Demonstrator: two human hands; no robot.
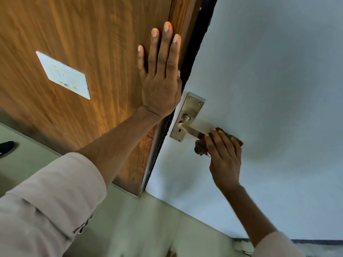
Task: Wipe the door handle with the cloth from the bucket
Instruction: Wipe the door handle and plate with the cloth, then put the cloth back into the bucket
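A metal lever door handle on a steel backplate sticks out from the pale grey door face. My right hand is wrapped around a brown cloth and presses it over the outer end of the lever, hiding that end. My left hand lies flat with fingers spread on the wooden surface to the left of the door's edge, just above and left of the backplate. No bucket is in view.
A white rectangular plate is fixed on the wooden surface. A dark strip runs between wood and pale door. Greenish floor lies below, with a dark object at the far left.
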